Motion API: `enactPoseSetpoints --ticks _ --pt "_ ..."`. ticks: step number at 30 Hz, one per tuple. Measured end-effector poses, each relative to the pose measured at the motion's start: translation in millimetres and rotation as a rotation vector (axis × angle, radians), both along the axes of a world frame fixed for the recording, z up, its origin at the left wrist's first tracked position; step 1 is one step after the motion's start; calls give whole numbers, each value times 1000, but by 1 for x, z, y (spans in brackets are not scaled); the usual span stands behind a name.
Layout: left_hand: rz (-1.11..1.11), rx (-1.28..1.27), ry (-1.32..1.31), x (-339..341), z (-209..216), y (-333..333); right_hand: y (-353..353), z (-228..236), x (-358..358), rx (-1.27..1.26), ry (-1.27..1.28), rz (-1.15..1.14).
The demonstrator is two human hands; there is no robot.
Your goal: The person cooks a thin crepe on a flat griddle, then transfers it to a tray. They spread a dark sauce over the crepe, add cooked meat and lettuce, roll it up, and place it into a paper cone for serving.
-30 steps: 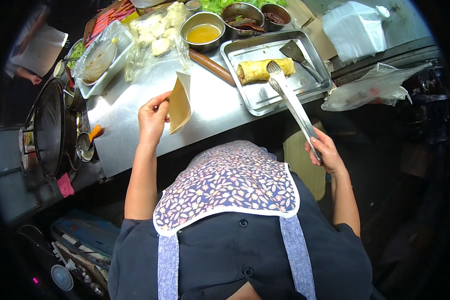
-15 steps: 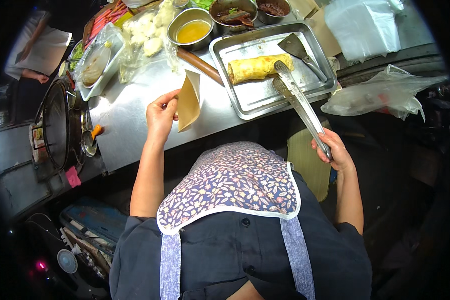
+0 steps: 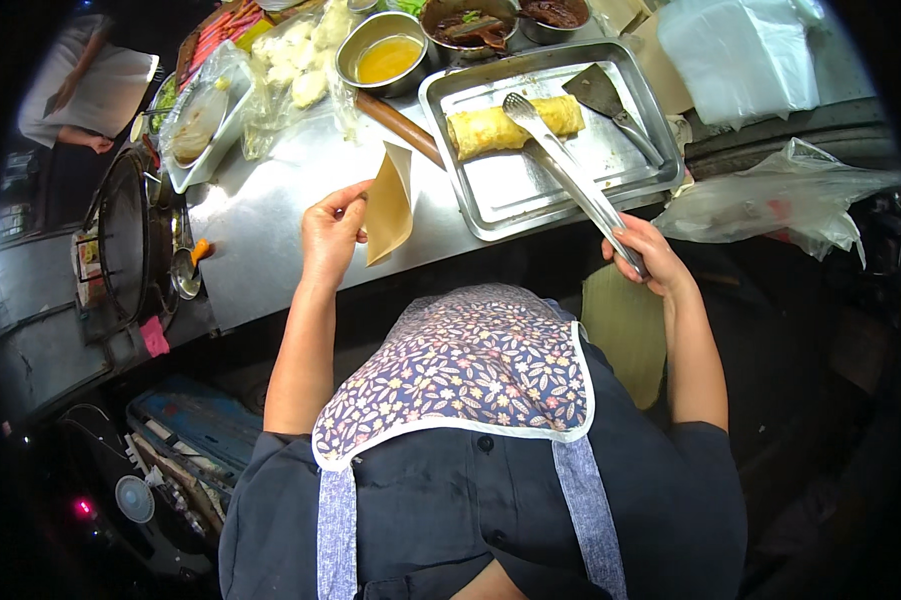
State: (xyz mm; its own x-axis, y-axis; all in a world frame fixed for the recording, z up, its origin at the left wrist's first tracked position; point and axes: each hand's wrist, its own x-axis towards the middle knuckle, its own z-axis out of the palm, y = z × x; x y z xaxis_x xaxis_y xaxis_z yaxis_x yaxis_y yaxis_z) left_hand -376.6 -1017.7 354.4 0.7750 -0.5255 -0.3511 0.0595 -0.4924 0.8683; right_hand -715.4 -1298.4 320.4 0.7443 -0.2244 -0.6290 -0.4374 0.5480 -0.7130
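Observation:
My left hand (image 3: 334,229) pinches the edge of a brown paper bag (image 3: 390,205), held upright over the steel counter (image 3: 260,240). In my right hand (image 3: 648,252) is a pair of metal tongs (image 3: 582,192), gripped near the handle end. The tongs' tips straddle the middle of a rolled yellow egg pancake (image 3: 475,134), one arm over its top and the other low at its near side. That roll lies in a shallow steel tray (image 3: 500,230). A metal spatula (image 3: 615,112) rests in the tray, right of the roll.
Behind the tray stand a bowl of yellow liquid (image 3: 388,62) and bowls of dark sauce (image 3: 470,25). A wooden rolling pin (image 3: 400,128) lies left of the tray. Clear plastic bags (image 3: 738,60) are at the right, a round griddle (image 3: 122,235) at the left. Another person (image 3: 85,85) stands far left.
My right hand has moved up and left, bringing the tongs from the roll's right end to its middle. My left hand and the paper bag have shifted slightly right.

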Motion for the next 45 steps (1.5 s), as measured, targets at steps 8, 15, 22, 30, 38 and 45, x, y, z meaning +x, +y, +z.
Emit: enactPoseSetpoints --ticks 8,15,22,30,38,45 --pt "12 30 -33 -5 2 3 -14 -27 37 -58 -56 37" --pt "35 19 -25 -12 6 5 -27 -38 55 3 -84 18" --pt "67 29 -51 -5 2 6 -10 -33 56 1 -55 -28" --pt "25 222 -396 19 -9 -19 0 12 30 59 -36 -71" --pt "-134 226 -782 39 -43 -65 19 74 12 -16 -101 -77" --pt "-65 90 -601 35 -38 -92 61 79 27 -215 -33 9"
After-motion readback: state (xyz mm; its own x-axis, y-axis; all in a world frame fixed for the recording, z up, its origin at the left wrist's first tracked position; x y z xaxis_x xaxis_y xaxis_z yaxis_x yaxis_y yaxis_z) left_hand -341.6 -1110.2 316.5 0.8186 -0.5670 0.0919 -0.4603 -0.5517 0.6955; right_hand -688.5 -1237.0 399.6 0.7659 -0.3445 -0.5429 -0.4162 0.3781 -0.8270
